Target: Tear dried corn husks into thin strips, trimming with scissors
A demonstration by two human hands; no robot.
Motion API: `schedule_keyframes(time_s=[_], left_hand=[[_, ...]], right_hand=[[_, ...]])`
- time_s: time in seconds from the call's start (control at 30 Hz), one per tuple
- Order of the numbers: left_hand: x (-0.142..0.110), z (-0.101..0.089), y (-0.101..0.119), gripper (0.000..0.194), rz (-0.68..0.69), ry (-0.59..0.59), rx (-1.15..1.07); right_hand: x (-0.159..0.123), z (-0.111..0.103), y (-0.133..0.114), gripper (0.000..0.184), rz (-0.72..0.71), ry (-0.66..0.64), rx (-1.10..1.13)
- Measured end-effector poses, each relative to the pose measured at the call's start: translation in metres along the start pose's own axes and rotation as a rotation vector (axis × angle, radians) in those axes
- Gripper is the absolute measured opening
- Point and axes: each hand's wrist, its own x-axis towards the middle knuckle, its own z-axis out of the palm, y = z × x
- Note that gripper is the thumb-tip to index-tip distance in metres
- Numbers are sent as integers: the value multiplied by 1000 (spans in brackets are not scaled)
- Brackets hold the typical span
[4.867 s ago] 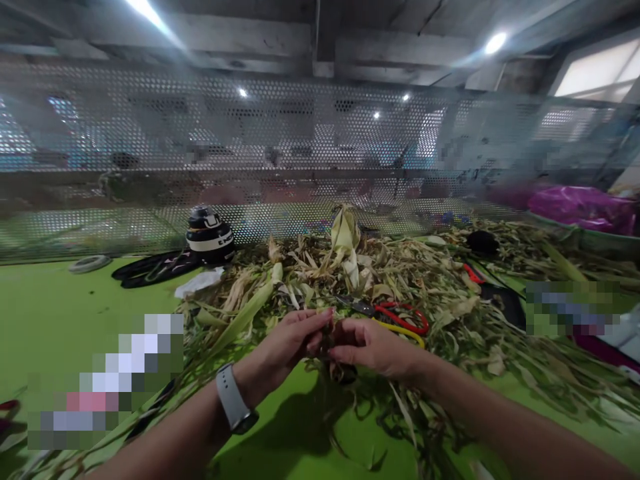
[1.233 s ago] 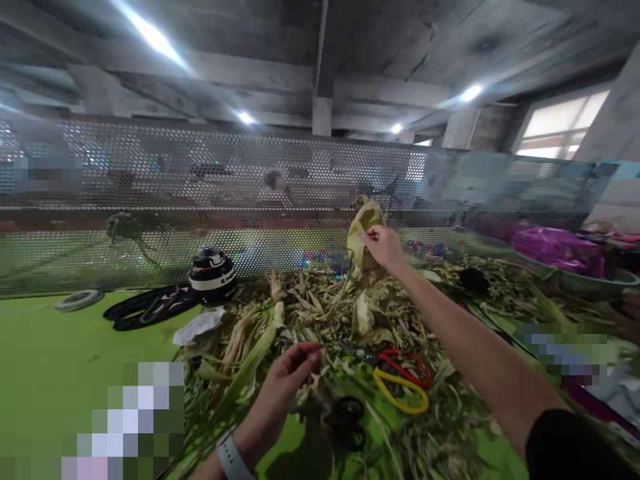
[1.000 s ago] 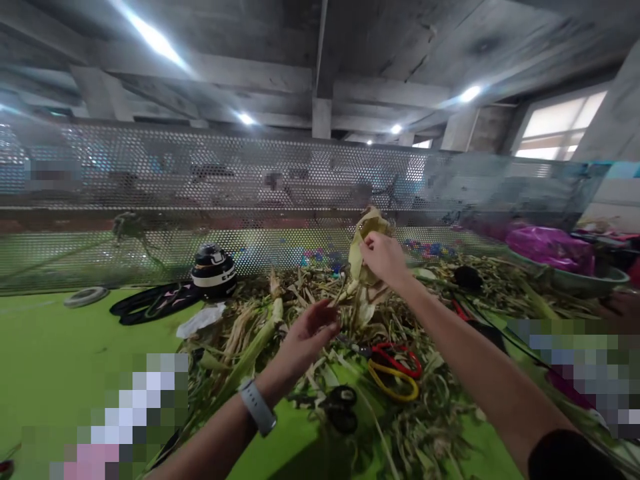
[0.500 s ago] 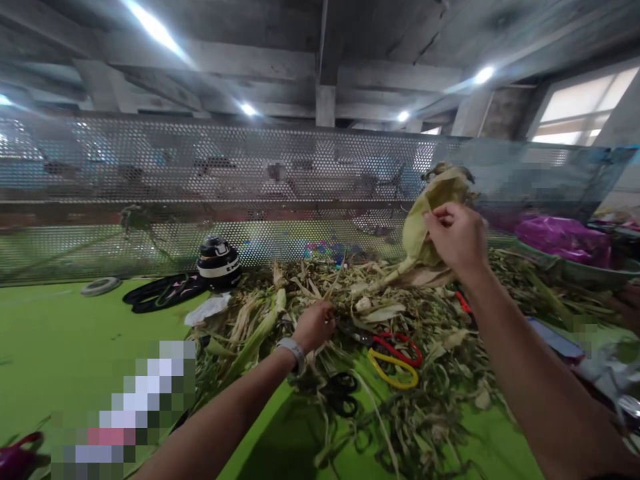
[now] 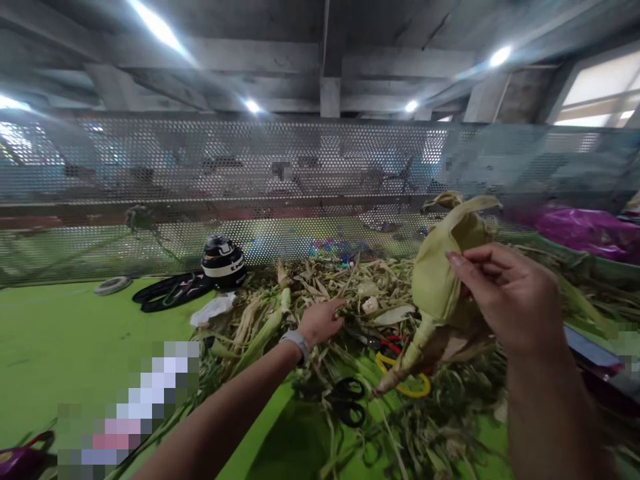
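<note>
My right hand (image 5: 510,293) pinches a pale green corn husk (image 5: 437,283) between thumb and fingertips. The husk hangs with its leaves upward and its stem pointing down and to the left. Reaching into the heap of dry husk scraps (image 5: 395,287), my left hand (image 5: 323,323) has its fingers curled; what they grip, if anything, is hidden. Scissors with a red and a yellow handle (image 5: 417,385) lie partly behind the husk's stem. Closer to me rests a pair of black-handled scissors (image 5: 350,403). A long green stalk (image 5: 260,340) lies left of my left hand.
A black-and-white round container (image 5: 223,263) stands before a perforated metal screen (image 5: 310,180). Near it are a black strap (image 5: 170,291), a ring of tape (image 5: 113,285) and white plastic (image 5: 214,309). A purple bag (image 5: 590,233) sits at right on the green table (image 5: 45,347).
My right hand has come down and nearer with the corn husk, whose stem now hangs over the red-and-yellow scissors. My left hand stays at the heap. The view has shifted slightly.
</note>
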Motion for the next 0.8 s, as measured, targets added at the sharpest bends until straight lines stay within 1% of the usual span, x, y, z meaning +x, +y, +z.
schedule_keyframes(time_s=[0.07, 0.2, 0.3, 0.4, 0.6, 0.7, 0.8], left_hand=[[6, 2, 7, 39, 63, -26, 99], [13, 2, 19, 22, 227, -77, 257], [13, -2, 23, 19, 345, -83, 326], [12, -9, 23, 19, 414, -92, 368], [11, -24, 16, 32, 429, -71, 397], [11, -20, 15, 35, 424, -65, 399], [13, -12, 18, 25, 412, -72, 410]], right_hand=[[-4, 2, -1, 12, -21, -13, 5], [-7, 5, -3, 12, -61, -24, -14], [-9, 5, -4, 11, -78, -13, -27], [-9, 4, -4, 9, -79, -12, -36], [-6, 3, -5, 8, -68, 47, -2], [-7, 4, -4, 9, -63, 60, -3], [-8, 3, -5, 9, -58, 29, -16]])
